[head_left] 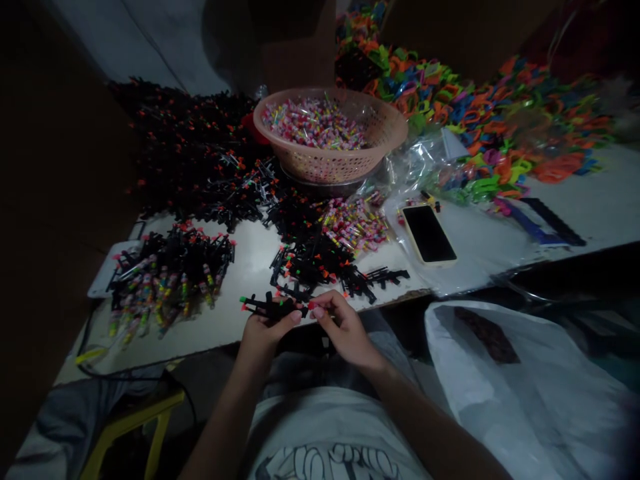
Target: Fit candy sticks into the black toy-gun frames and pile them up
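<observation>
My left hand (267, 329) is closed around a small black toy gun (270, 307) with a green tip, held over the table's front edge. Close beside it, my right hand (345, 327) pinches a small red piece (312, 306) at the rear end of the gun; whether the two parts touch, I cannot tell. A heap of black toy guns (315, 257) lies just beyond my hands. Pink and yellow wrapped candy tubes (355, 227) are piled behind it. At the left rests a bunch of toy guns with candy tubes (170, 273).
A pink basket (330, 163) full of candy tubes stands behind, between a large black heap of toy guns (185, 147) and a colourful plastic pile (465, 107). A phone (429, 233) lies on the right. Below it hangs a white sack (525, 380). A yellow stool (135, 413) stands lower left.
</observation>
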Motion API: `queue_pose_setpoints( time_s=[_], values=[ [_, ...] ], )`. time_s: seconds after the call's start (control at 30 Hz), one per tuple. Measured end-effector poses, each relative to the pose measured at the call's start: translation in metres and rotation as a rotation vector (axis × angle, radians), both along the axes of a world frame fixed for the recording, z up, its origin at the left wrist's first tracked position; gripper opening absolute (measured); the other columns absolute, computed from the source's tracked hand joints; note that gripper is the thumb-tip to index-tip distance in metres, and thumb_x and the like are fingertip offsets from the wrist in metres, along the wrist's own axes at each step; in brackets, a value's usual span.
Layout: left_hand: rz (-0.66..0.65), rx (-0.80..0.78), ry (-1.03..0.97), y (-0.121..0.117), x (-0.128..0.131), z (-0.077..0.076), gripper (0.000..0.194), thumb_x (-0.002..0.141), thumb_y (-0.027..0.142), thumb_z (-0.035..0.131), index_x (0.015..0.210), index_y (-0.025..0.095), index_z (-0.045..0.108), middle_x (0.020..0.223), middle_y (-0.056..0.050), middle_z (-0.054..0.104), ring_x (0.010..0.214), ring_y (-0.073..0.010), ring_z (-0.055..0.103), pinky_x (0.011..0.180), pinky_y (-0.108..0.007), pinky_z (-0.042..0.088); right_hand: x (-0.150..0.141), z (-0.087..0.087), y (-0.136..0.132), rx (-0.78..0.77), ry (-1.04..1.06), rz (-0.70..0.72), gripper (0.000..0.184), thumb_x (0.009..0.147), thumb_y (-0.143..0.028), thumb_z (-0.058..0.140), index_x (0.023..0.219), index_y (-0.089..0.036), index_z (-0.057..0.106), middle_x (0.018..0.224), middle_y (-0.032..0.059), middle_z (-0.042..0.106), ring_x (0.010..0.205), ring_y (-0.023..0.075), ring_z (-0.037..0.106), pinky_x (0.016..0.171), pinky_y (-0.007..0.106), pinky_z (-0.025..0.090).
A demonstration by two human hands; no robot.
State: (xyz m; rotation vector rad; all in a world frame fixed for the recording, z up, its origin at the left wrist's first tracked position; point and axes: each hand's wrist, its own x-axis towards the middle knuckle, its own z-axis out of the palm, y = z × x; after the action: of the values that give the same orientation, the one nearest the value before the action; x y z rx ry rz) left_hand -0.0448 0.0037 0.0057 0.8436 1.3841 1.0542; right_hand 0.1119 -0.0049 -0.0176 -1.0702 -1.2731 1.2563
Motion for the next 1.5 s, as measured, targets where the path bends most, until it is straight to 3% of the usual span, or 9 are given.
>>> queue_pose_setpoints(
  time_s=[0.3,0.5,0.63,0.77,0.93,1.13,1.33,1.43,1.5],
  values=[
    [0.100,-0.043,0.037,-0.006,0.008,0.009,0.038,0.049,0.034,0.084,0.079,0.015,0.072,0.076,-0.006,0.073,0.075,-0.0220,0.066,0.075,-0.033,0.050,0.000,-0.005,-0.004,0.079,-0.063,-0.057,0.013,0.088,-0.035,0.055,0.092,-0.023,0.051,0.092,0.0021,0.060,0.087,0.0163,0.057,0.077,0.028,0.044],
    [0.074,-0.040,0.019,-0.007,0.005,-0.001,0.033,0.052,0.034,0.083,0.076,0.014,0.072,0.073,-0.004,0.072,0.068,-0.0178,0.063,0.069,-0.028,0.049,0.001,0.001,-0.003,0.213,-0.298,0.037,0.004,0.092,-0.024,0.043,0.091,-0.025,0.047,0.091,0.0038,0.057,0.088,0.0190,0.055,0.079,0.033,0.044],
    [0.123,-0.008,0.036,-0.008,0.006,-0.010,0.030,0.054,0.033,0.082,0.073,0.013,0.070,0.064,-0.001,0.068,0.060,-0.0137,0.059,0.062,-0.025,0.047,-0.001,0.003,-0.004,0.307,-0.397,0.030,0.008,0.092,-0.021,0.039,0.090,-0.025,0.045,0.091,0.0051,0.055,0.088,0.0210,0.053,0.080,0.036,0.043],
    [0.154,-0.006,-0.072,-0.008,0.008,-0.017,0.031,0.054,0.030,0.083,0.076,0.013,0.068,0.068,-0.001,0.067,0.060,-0.0123,0.057,0.060,-0.023,0.046,-0.004,0.000,-0.004,0.320,-0.433,0.018,0.004,0.091,-0.022,0.042,0.093,-0.023,0.045,0.091,0.0056,0.054,0.087,0.0209,0.053,0.077,0.034,0.045],
    [0.209,-0.041,-0.150,-0.010,0.014,-0.019,0.036,0.055,0.028,0.082,0.084,0.012,0.068,0.077,-0.003,0.069,0.068,-0.0139,0.061,0.066,-0.025,0.048,-0.006,-0.006,-0.003,0.452,-0.650,0.010,0.003,0.089,-0.024,0.047,0.089,-0.021,0.048,0.087,0.0069,0.055,0.083,0.0222,0.051,0.076,0.036,0.045],
    [0.171,-0.066,-0.217,-0.011,0.020,-0.022,0.037,0.057,0.028,0.082,0.086,0.010,0.069,0.081,-0.005,0.070,0.074,-0.0157,0.063,0.073,-0.027,0.048,-0.005,-0.019,-0.005,0.573,-0.868,-0.045,0.017,0.093,-0.023,0.038,0.079,-0.021,0.047,0.071,0.0053,0.054,0.066,0.0204,0.050,0.060,0.033,0.042],
    [0.146,-0.042,-0.278,-0.011,0.024,-0.022,0.037,0.064,0.035,0.076,0.090,0.011,0.066,0.082,-0.008,0.070,0.074,-0.0175,0.065,0.074,-0.030,0.050,-0.011,-0.024,-0.005,0.571,-0.768,-0.140,0.014,0.094,-0.025,0.040,0.084,-0.021,0.050,0.068,0.0045,0.058,0.062,0.0197,0.055,0.058,0.032,0.043],
    [0.132,0.026,-0.113,0.002,0.001,-0.010,0.047,0.066,0.041,0.073,0.102,0.013,0.062,0.082,-0.007,0.069,0.068,-0.0176,0.064,0.067,-0.030,0.051,-0.012,-0.021,-0.003,0.525,-0.659,-0.133,0.015,0.091,-0.030,0.050,0.102,-0.019,0.051,0.084,0.0066,0.063,0.077,0.0210,0.060,0.069,0.033,0.047],
    [0.150,0.115,0.199,0.018,-0.031,0.005,0.048,0.066,0.045,0.070,0.102,0.014,0.062,0.074,-0.005,0.067,0.063,-0.0175,0.062,0.060,-0.029,0.049,-0.008,-0.020,0.000,0.502,-0.643,-0.130,0.026,0.089,-0.032,0.053,0.112,-0.019,0.049,0.097,0.0087,0.063,0.087,0.0224,0.060,0.076,0.036,0.048]
  ],
)
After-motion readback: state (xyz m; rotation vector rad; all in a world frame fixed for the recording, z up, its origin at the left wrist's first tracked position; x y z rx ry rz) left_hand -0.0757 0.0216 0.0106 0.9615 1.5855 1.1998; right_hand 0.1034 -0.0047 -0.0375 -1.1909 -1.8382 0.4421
